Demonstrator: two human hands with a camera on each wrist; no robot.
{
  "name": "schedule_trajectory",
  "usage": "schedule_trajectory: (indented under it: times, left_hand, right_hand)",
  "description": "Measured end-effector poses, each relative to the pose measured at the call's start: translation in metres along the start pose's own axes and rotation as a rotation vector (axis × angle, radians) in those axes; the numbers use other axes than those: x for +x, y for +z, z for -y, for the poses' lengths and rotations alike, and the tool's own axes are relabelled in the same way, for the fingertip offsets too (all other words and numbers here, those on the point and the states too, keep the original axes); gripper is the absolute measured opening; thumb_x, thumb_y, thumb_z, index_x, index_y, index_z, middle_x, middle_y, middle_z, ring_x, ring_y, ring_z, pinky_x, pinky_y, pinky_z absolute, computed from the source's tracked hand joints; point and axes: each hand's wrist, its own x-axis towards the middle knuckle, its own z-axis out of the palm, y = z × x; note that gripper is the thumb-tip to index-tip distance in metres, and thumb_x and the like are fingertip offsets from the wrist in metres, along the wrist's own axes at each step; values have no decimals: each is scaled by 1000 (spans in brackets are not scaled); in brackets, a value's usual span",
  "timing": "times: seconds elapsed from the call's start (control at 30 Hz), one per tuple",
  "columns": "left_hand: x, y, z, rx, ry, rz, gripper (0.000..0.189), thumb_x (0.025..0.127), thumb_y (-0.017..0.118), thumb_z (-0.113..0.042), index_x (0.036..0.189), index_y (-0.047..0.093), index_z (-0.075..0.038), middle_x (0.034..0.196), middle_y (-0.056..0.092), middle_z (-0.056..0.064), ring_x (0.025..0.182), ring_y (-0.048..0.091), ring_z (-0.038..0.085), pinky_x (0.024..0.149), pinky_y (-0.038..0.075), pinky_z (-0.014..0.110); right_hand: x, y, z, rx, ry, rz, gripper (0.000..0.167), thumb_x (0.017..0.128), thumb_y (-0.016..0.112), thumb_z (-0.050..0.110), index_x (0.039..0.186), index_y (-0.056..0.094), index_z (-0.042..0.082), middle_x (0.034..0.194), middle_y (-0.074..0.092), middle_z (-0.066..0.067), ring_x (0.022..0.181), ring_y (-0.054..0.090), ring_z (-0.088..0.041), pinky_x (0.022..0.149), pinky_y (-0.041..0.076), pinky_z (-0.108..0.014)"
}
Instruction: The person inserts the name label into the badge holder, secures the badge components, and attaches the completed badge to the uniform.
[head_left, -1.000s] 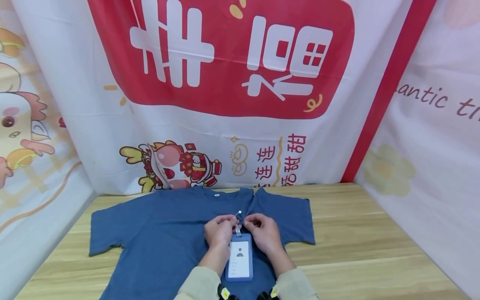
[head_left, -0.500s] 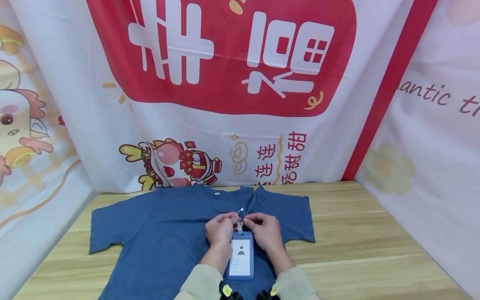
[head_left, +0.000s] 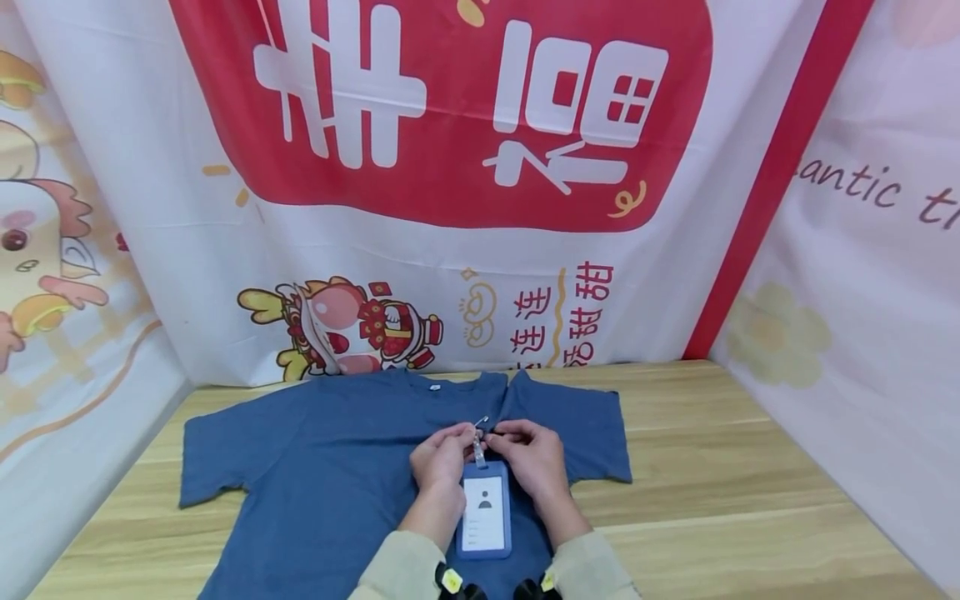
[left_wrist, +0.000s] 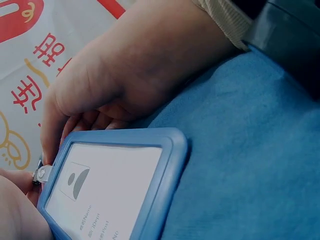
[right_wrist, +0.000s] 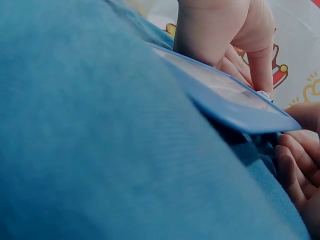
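A blue T-shirt (head_left: 322, 492) lies spread on the table with its collar toward the back wall. On its chest rests a blue-framed ID badge holder (head_left: 485, 517) with a white card inside. My left hand (head_left: 438, 467) pinches the metal safety pin (head_left: 482, 422) at the end of the badge's clear strap (head_left: 478, 454); the pin points up past the fingertips. Close on the other side, my right hand (head_left: 536, 458) pinches shirt fabric beside the pin. In the right wrist view the badge holder (right_wrist: 235, 102) hides part of that fabric from sight.
A wooden table (head_left: 720, 483) stretches out on both sides of the shirt. White printed cloth (head_left: 660, 292) hangs behind it, and more cloth walls it in at left and right. Dark wrist cameras (head_left: 534, 590) sit at both cuffs.
The badge holder has shifted slightly to the right and up. The pin has tilted a bit further right, and my right hand's fingers have moved slightly. The shirt stays where it was.
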Motion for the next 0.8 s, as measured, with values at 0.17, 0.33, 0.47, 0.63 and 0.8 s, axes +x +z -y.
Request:
schedule_trajectory:
  times: [0.17, 0.33, 0.47, 0.63, 0.8]
  left_hand:
    - [0, 0, -1, -17, -12, 8, 21, 97, 74, 1, 117, 77, 9, 105, 80, 18, 75, 76, 14, 72, 64, 24]
    - [0, -1, -2, -11, -19, 3, 20, 97, 75, -1, 116, 79, 6, 105, 81, 15, 77, 76, 13, 72, 63, 23]
    - [1, -2, -2, -5, -12, -15, 20, 96, 76, -1, 115, 80, 4, 102, 82, 12, 77, 74, 11, 70, 60, 22]
    - [1, -3, -2, 8, 3, -38, 19, 95, 78, -1, 113, 81, 3, 102, 82, 11, 79, 74, 11, 69, 60, 22]
    - [0, -2, 0, 1, 8, -18, 20, 94, 80, -2, 113, 81, 3, 101, 83, 11, 79, 76, 11, 70, 62, 23]
  right_hand:
    - [0, -1, 1, -23, -15, 31, 22, 90, 88, 28, 109, 86, 16, 95, 80, 0, 86, 67, -12, 74, 54, -28]
    - [-2, -1, 2, -81, -30, 86, 22, 95, 83, 32, 113, 86, 18, 109, 82, -1, 101, 73, -17, 86, 59, -36]
    - [-4, -1, 3, -92, -33, 127, 24, 96, 81, 35, 114, 86, 20, 116, 83, -2, 116, 74, -23, 99, 60, -46]
    - [-4, -2, 1, -117, -83, 181, 21, 98, 80, 36, 112, 87, 21, 112, 84, -1, 115, 75, -23, 99, 60, -44]
    - [-5, -4, -2, -168, -159, 177, 18, 99, 78, 35, 112, 87, 24, 104, 84, 3, 108, 75, -20, 94, 60, -39]
